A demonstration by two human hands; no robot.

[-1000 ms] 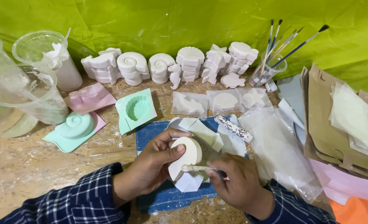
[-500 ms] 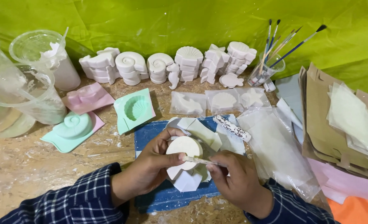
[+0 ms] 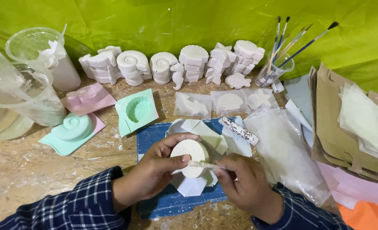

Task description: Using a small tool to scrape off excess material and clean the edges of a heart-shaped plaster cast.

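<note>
While held: one cast (image 3: 189, 155), two hands (image 3: 154, 170).

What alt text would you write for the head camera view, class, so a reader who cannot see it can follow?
A left hand holds a round white plaster cast while the right hand works its edge with a thin stick tool, above a blue mat. Rows of white shell casts, pastel moulds and a cup of paintbrushes stand behind, against green cloth.

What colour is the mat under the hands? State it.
Blue: the mat lies beneath the left hand and right hand; head view shows it.
</note>
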